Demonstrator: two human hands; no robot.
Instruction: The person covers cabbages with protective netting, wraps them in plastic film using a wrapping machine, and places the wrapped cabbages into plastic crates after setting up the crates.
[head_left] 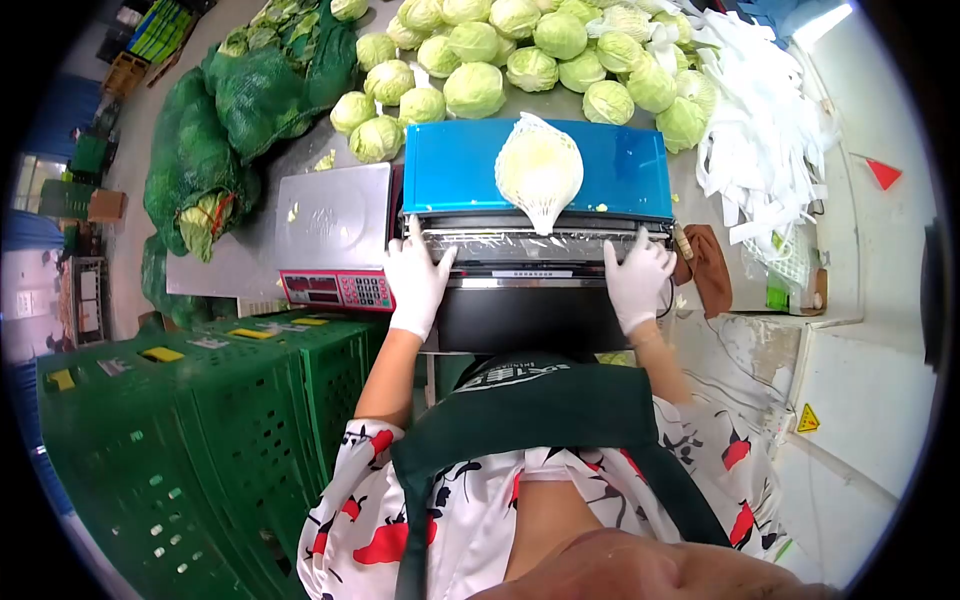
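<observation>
Film (520,245) could wrinkle if the left hand (416,282) and right hand (638,280), thumbs spread at its ends, grip unclear, pull unevenly, and the netted cabbage (540,165) atop the blue wrapping machine (450,170) could roll if jolted, the metal worktop (225,270) bearing loose cabbages (475,90) at the far side, green crates (140,400) standing near left.

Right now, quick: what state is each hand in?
Left hand: open, thumb and forefinger spread, at the left end of the blue-topped machine.
Right hand: open, thumb spread from the fingers, at the machine's right end.
</observation>
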